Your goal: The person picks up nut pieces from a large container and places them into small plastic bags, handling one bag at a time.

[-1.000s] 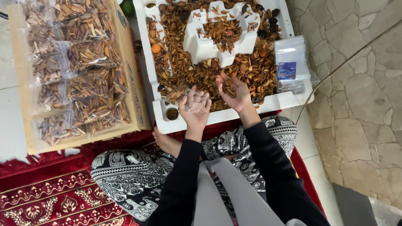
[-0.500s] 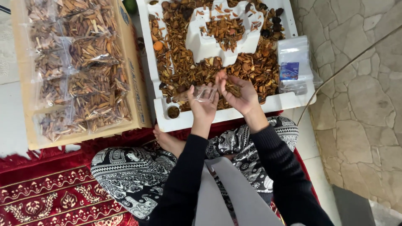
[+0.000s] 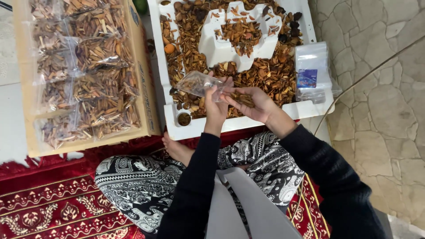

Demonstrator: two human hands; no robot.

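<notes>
Your hands are working low over the white foam tray, and its raised centre block is blocking any straight reach to the far side. The cardboard box of filled bags is crowding you on the left, the stack of empty bags on the right. The stone floor beyond is lying open.

The small bag is glossy clear plastic; the tray is matt white foam; the carpet is woven cloth.
</notes>
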